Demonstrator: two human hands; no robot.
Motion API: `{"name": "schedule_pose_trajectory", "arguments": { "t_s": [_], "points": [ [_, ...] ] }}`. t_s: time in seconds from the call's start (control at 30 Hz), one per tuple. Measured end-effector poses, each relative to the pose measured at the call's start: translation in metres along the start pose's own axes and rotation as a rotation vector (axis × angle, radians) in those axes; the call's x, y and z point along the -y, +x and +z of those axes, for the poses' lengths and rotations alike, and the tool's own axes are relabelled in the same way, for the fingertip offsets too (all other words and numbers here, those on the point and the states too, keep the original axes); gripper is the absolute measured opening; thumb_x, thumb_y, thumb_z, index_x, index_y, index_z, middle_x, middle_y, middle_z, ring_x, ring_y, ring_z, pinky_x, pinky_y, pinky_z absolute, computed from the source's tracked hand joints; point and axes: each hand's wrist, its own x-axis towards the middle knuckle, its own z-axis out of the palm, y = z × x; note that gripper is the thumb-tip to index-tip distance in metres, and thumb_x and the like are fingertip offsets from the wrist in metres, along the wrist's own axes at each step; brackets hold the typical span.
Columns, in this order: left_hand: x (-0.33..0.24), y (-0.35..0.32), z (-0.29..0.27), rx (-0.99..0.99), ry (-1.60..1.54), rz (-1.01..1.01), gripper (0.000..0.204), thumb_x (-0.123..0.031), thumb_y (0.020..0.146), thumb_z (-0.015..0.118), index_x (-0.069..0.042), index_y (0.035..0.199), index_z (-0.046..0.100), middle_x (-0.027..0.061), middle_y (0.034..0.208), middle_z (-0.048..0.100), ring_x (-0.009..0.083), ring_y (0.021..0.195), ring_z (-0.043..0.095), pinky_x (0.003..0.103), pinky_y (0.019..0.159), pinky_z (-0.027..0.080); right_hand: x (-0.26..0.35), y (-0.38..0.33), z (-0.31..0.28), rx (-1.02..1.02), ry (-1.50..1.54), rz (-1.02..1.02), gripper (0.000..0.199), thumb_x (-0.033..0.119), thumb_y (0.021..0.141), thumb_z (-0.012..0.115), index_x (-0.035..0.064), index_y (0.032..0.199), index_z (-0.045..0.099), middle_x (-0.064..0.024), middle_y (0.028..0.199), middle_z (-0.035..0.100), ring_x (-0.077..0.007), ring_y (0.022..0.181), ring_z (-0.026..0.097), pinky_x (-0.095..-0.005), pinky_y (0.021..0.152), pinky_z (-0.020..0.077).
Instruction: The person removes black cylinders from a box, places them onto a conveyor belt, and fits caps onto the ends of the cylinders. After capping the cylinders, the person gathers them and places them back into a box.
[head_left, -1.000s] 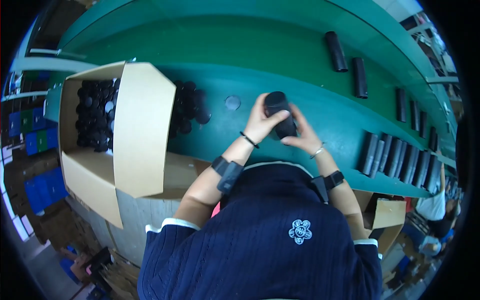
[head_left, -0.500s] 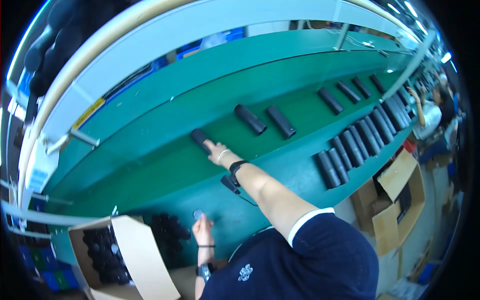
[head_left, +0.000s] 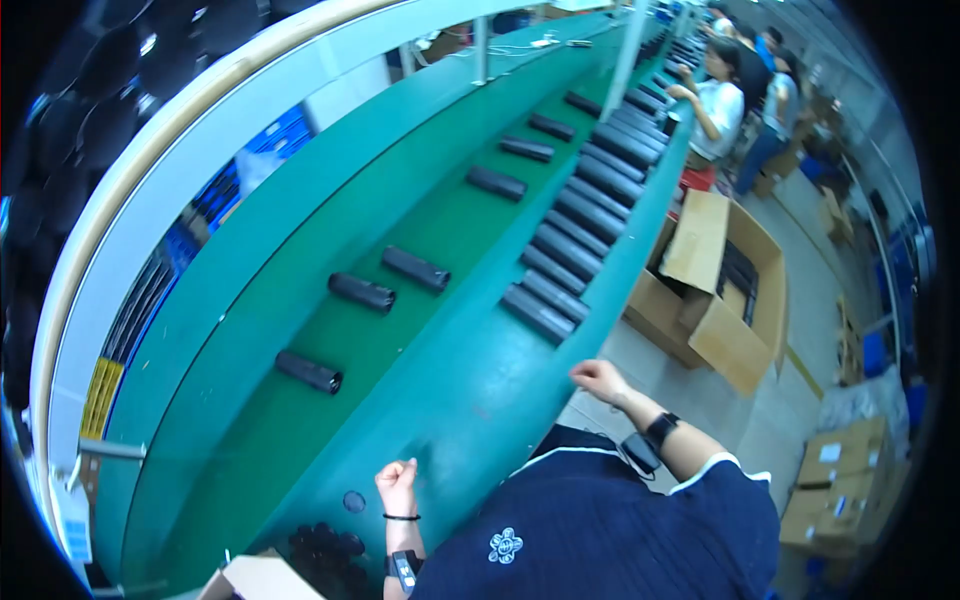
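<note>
Two hands are empty: left hand [head_left: 397, 482] fisted at six o'clock, right hand [head_left: 598, 379] loosely curled by the table edge, nearest black cylinder [head_left: 538, 313] at twelve; approach it squarely

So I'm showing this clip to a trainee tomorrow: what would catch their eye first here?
The long green conveyor belt sweeping across the picture, dotted with black cylindrical tubes, and a packed row of them along its near edge. Below, the left hand is a closed fist at the belt's edge, the right hand empty beside it.
</note>
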Motion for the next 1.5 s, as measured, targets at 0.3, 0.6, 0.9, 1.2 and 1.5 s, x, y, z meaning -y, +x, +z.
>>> {"name": "schedule_pose_trajectory", "arguments": {
  "t_s": [0.3,0.6,0.9,1.2,1.5],
  "points": [
    [0.0,0.016,0.178,0.283,0.05,-0.018,0.032,0.003,0.079,0.063,-0.011,0.062,0.041,-0.0022,0.063,0.045,0.0072,0.059,0.04,0.023,0.06,0.036,-0.147,-0.097,-0.095,0.214,-0.368,0.166,0.035,0.027,0.078,0.064,0.0086,0.108,0.063,-0.012,0.085,0.068,-0.0276,0.079,0.064,-0.0347,0.075,0.0506],
    [0.063,-0.015,0.437,0.542,0.115,-0.28,0.034,-0.009,0.085,0.063,-0.009,0.057,0.044,0.0006,0.059,0.05,0.0082,0.056,0.042,0.023,0.054,0.033,-0.298,-0.174,-0.215,0.005,-0.106,0.302,0.038,0.024,0.077,0.064,0.008,0.112,0.062,-0.0155,0.093,0.067,-0.0297,0.087,0.064,-0.0371,0.081,0.0501],
    [0.129,-0.051,0.669,1.014,0.375,-0.564,0.028,-0.017,0.088,0.062,-0.01,0.063,0.05,0.0011,0.057,0.052,0.0102,0.055,0.05,0.022,0.052,0.039,-0.335,-0.219,-0.342,-0.255,0.12,0.526,0.039,0.022,0.08,0.067,0.0057,0.115,0.059,-0.014,0.092,0.066,-0.0265,0.084,0.063,-0.0354,0.076,0.0508],
    [0.215,-0.053,0.885,1.005,0.193,-1.008,0.025,-0.02,0.09,0.057,-0.007,0.07,0.051,0.0021,0.059,0.048,0.0175,0.064,0.056,0.03,0.059,0.047,-0.39,-0.168,-0.519,-0.302,0.424,0.308,0.037,0.018,0.087,0.064,0.0058,0.121,0.056,-0.0043,0.093,0.063,-0.0115,0.082,0.058,-0.0262,0.072,0.0487],
    [0.373,-0.029,1.062,0.483,0.231,-1.199,0.05,-0.027,0.088,0.057,-0.003,0.127,0.037,0.0171,0.118,0.041,0.0326,0.104,0.05,0.049,0.087,0.048,-0.619,-0.067,-0.666,-0.376,0.208,1.04,0.035,0.027,0.085,0.063,0.0026,0.11,0.061,-0.0094,0.086,0.067,-0.0175,0.072,0.063,-0.0321,0.06,0.0509]
  ]
}}
